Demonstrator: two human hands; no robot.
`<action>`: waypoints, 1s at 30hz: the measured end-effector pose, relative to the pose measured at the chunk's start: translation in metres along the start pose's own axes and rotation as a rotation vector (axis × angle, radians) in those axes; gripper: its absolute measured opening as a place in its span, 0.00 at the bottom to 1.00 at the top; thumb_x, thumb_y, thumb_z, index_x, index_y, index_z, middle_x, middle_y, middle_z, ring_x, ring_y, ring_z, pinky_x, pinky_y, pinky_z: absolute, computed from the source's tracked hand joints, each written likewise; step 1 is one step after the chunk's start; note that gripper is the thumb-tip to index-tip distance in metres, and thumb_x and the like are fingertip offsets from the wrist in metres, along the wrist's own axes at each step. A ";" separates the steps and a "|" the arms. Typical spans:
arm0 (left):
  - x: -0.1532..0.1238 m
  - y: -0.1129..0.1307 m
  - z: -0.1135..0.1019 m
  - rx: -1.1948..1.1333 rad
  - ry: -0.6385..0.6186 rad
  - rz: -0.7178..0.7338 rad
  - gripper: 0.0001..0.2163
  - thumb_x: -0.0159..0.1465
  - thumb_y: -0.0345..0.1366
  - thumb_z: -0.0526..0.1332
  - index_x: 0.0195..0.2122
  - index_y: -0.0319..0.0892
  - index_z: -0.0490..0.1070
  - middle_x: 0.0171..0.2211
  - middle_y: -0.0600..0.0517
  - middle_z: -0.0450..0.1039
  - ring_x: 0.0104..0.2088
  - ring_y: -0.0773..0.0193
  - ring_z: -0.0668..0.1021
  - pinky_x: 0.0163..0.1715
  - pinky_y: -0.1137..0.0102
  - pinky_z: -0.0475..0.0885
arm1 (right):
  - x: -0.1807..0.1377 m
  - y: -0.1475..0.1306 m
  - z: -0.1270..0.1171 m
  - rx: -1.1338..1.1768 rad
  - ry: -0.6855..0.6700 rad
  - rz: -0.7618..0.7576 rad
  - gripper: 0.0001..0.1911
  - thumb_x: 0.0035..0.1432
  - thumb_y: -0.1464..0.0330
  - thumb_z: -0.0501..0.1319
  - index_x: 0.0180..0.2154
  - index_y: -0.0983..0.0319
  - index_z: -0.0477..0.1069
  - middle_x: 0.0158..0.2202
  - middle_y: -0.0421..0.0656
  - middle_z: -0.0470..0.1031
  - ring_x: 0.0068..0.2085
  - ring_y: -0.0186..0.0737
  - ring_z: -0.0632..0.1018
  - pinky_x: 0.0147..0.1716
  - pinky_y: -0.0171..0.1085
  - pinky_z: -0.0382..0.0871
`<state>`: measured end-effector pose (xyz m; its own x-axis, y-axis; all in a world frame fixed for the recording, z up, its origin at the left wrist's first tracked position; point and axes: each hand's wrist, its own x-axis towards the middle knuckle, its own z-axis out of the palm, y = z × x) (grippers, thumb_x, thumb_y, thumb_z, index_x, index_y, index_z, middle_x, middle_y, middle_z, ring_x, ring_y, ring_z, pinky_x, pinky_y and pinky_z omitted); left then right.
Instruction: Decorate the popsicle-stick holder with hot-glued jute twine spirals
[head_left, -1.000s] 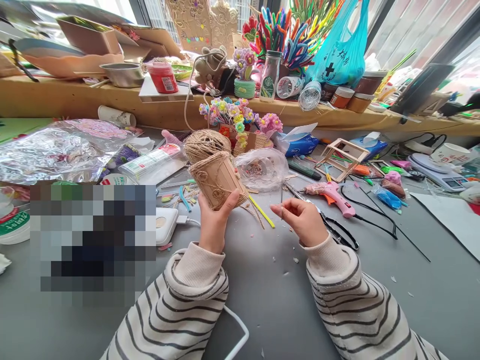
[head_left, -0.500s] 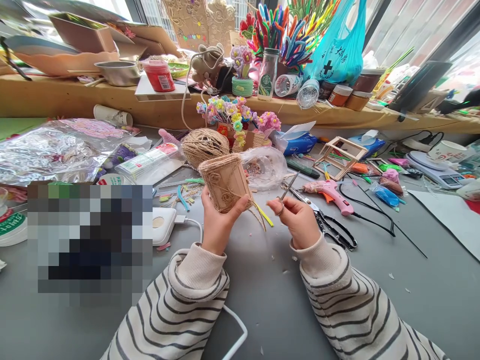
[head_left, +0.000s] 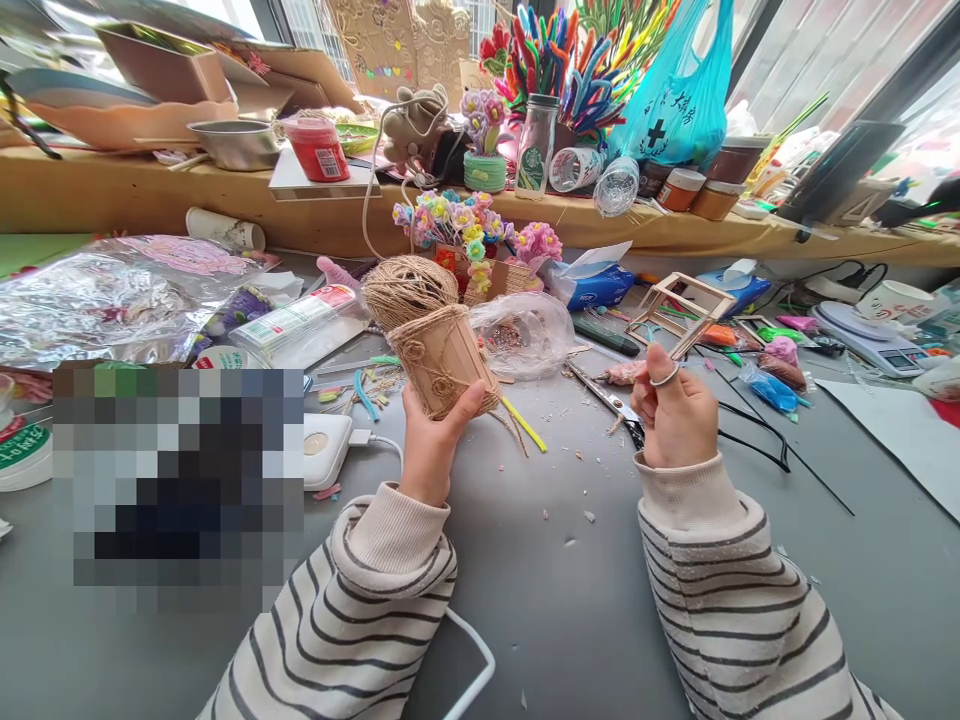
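My left hand (head_left: 431,450) is wrapped round a small cup of wooden sticks (head_left: 448,362), holding it tilted above the table. Twine winds about its rim and base, twine coils decorate its side, and loose twine ends hang from the lower right. Behind it sits a ball of jute twine (head_left: 409,285). Off to the right, my right hand (head_left: 679,415) is closed on small metal scissors (head_left: 666,376); one finger loop shows, and the blades are hidden. Beneath that hand lie large black-handled scissors (head_left: 611,400) and a pink glue gun (head_left: 624,373), both partly covered.
A clear plastic bag of small bits (head_left: 525,335) lies behind the cup. Farther right is a wooden stick frame (head_left: 679,305). A white power bank (head_left: 324,450) with a cable sits at left. Pipe cleaners (head_left: 562,75) and jars crowd the back ledge.
My right hand has moved right and slightly up with the small scissors, away from the cup. My left hand has shifted the cup slightly left and tilted it more.
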<state>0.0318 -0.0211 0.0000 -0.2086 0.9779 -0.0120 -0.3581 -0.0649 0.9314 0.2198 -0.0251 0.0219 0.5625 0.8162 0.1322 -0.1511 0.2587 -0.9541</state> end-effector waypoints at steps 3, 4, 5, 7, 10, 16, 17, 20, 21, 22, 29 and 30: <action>0.000 -0.001 -0.001 0.003 0.001 -0.008 0.27 0.46 0.36 0.66 0.47 0.44 0.57 0.49 0.46 0.65 0.49 0.56 0.69 0.51 0.60 0.61 | -0.005 0.002 0.002 -0.031 -0.095 0.054 0.21 0.40 0.55 0.63 0.13 0.64 0.61 0.08 0.31 0.52 0.12 0.22 0.52 0.12 0.29 0.41; -0.001 0.000 0.000 0.000 0.001 -0.008 0.27 0.47 0.36 0.66 0.47 0.43 0.57 0.49 0.46 0.65 0.49 0.56 0.69 0.51 0.60 0.61 | -0.006 0.003 0.002 -0.035 -0.105 0.057 0.22 0.40 0.55 0.63 0.12 0.64 0.61 0.08 0.31 0.51 0.12 0.22 0.52 0.13 0.29 0.40; -0.001 0.000 0.000 -0.004 -0.002 -0.008 0.27 0.47 0.36 0.66 0.47 0.43 0.57 0.49 0.45 0.65 0.50 0.56 0.69 0.51 0.60 0.61 | -0.006 0.003 0.001 -0.037 -0.096 0.049 0.21 0.41 0.55 0.63 0.12 0.64 0.62 0.08 0.31 0.50 0.12 0.22 0.51 0.13 0.30 0.40; -0.002 0.002 0.002 -0.008 -0.011 -0.011 0.27 0.47 0.36 0.66 0.48 0.42 0.56 0.49 0.45 0.65 0.50 0.56 0.69 0.51 0.60 0.61 | -0.005 0.003 0.000 -0.047 -0.042 0.006 0.19 0.41 0.56 0.63 0.15 0.64 0.65 0.08 0.31 0.51 0.13 0.22 0.51 0.13 0.30 0.40; -0.002 0.002 0.003 0.000 -0.004 -0.020 0.28 0.47 0.36 0.66 0.48 0.42 0.56 0.49 0.44 0.65 0.50 0.56 0.69 0.51 0.60 0.61 | -0.006 0.004 0.000 -0.118 -0.046 -0.060 0.14 0.39 0.59 0.65 0.21 0.64 0.71 0.10 0.31 0.53 0.14 0.23 0.52 0.14 0.30 0.42; -0.002 0.000 0.003 0.011 -0.003 -0.017 0.28 0.47 0.36 0.66 0.48 0.42 0.56 0.48 0.45 0.66 0.49 0.55 0.70 0.50 0.58 0.61 | -0.038 0.009 0.021 -0.300 -0.408 0.024 0.11 0.41 0.62 0.64 0.26 0.63 0.74 0.20 0.38 0.69 0.22 0.27 0.64 0.20 0.30 0.57; -0.003 0.000 0.003 0.014 -0.006 -0.019 0.28 0.47 0.36 0.66 0.48 0.42 0.56 0.48 0.45 0.66 0.48 0.55 0.70 0.50 0.58 0.61 | -0.044 0.010 0.025 -0.322 -0.443 0.040 0.11 0.41 0.62 0.64 0.27 0.64 0.74 0.22 0.39 0.70 0.23 0.28 0.65 0.21 0.30 0.58; -0.004 0.001 0.004 0.012 -0.035 -0.039 0.28 0.47 0.36 0.65 0.48 0.42 0.56 0.47 0.45 0.67 0.48 0.55 0.70 0.50 0.57 0.61 | -0.054 0.014 0.031 -0.388 -0.497 0.040 0.12 0.43 0.62 0.62 0.26 0.65 0.74 0.19 0.38 0.67 0.21 0.27 0.62 0.20 0.30 0.56; -0.004 0.001 0.004 0.005 -0.054 -0.046 0.28 0.47 0.36 0.65 0.49 0.42 0.56 0.47 0.45 0.67 0.48 0.55 0.70 0.50 0.57 0.61 | -0.055 0.016 0.031 -0.408 -0.506 0.032 0.12 0.44 0.61 0.62 0.25 0.65 0.73 0.18 0.38 0.66 0.20 0.27 0.61 0.20 0.30 0.55; -0.005 0.001 0.005 -0.002 -0.072 -0.054 0.29 0.47 0.36 0.65 0.49 0.41 0.55 0.47 0.45 0.67 0.49 0.55 0.70 0.50 0.56 0.61 | -0.055 0.017 0.031 -0.424 -0.512 0.025 0.12 0.45 0.61 0.61 0.24 0.65 0.73 0.17 0.37 0.64 0.20 0.27 0.60 0.19 0.30 0.54; -0.006 0.001 0.006 -0.026 -0.098 -0.062 0.30 0.45 0.35 0.66 0.49 0.39 0.57 0.46 0.44 0.68 0.49 0.53 0.69 0.50 0.55 0.61 | -0.052 0.019 0.029 -0.413 -0.516 0.059 0.14 0.45 0.59 0.61 0.23 0.66 0.70 0.16 0.35 0.58 0.19 0.26 0.57 0.18 0.30 0.50; -0.006 0.002 0.006 -0.039 -0.095 -0.048 0.30 0.45 0.35 0.66 0.49 0.40 0.57 0.47 0.44 0.68 0.49 0.53 0.70 0.50 0.55 0.61 | -0.051 0.018 0.028 -0.409 -0.507 0.052 0.15 0.45 0.58 0.60 0.23 0.65 0.70 0.16 0.35 0.58 0.20 0.27 0.58 0.19 0.30 0.51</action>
<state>0.0379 -0.0258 0.0037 -0.1036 0.9944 -0.0194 -0.4015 -0.0240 0.9155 0.1653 -0.0476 0.0052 0.0945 0.9907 0.0979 0.2102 0.0763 -0.9747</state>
